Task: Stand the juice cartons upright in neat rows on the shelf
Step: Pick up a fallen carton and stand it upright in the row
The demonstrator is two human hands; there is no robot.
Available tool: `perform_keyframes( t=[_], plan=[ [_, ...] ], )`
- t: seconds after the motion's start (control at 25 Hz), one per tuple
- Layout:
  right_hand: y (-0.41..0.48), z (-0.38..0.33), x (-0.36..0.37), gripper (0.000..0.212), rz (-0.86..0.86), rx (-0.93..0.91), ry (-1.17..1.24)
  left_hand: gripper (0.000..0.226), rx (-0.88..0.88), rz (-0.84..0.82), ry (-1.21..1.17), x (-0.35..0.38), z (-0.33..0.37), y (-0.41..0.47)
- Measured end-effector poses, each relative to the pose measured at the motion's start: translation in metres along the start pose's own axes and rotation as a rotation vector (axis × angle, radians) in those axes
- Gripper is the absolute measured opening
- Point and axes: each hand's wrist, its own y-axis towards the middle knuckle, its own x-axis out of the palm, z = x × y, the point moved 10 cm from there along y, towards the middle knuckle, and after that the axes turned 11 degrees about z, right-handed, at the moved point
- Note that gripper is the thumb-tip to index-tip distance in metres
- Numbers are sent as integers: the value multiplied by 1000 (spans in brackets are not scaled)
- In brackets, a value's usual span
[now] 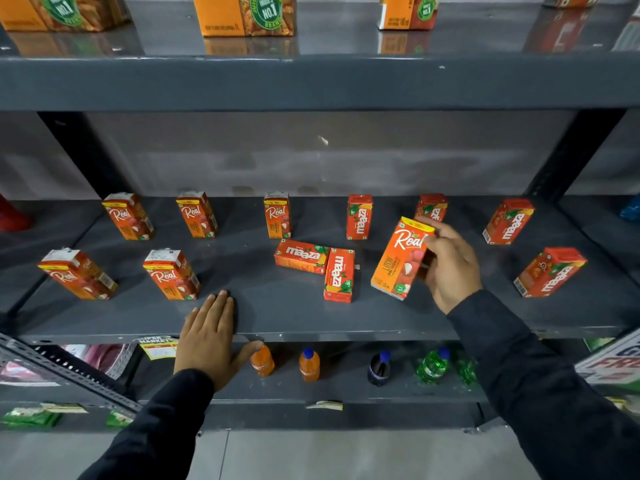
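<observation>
1. On the middle shelf [311, 320], small juice boxes stand in two loose rows with wide gaps between them.
2. Right hand [450, 268] holds a Real juice box [401, 259]. Its fingers [438, 230] are closed around the box's right side and top corner. The box leans to the right, and I cannot tell if its bottom corner touches the shelf. I think it is being stood up, or carried to a spot.
3. Left hand [211, 337] lies flat and open on the shelf's front edge and holds nothing. I think it rests there to keep the person steady while the other arm reaches in.
4. Two Maaza boxes [303, 255] [339, 275] lie flat near the middle, touching each other. They still need standing up.
5. Real boxes stand mostly on the left and Maaza boxes on the right, so the held box may belong with the left group.
6. Below, small bottles [309, 364] stand on the lower shelf.
</observation>
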Motion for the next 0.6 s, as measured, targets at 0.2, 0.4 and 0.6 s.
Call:
perform_keyframes(
  t=[0.2, 0.4, 0.6],
  plan=[
    [-22, -17, 39, 35, -142, -67, -45, 98, 29, 29, -23, -6, -5, -3],
    [-30, -11, 69, 35, -207, -95, -74, 93, -27, 16, 2, -3, -22, -26],
    [-47, 10, 133, 38, -364, -209, -244, 95, -30, 3, 6, -1, -23, -28]
  ],
)
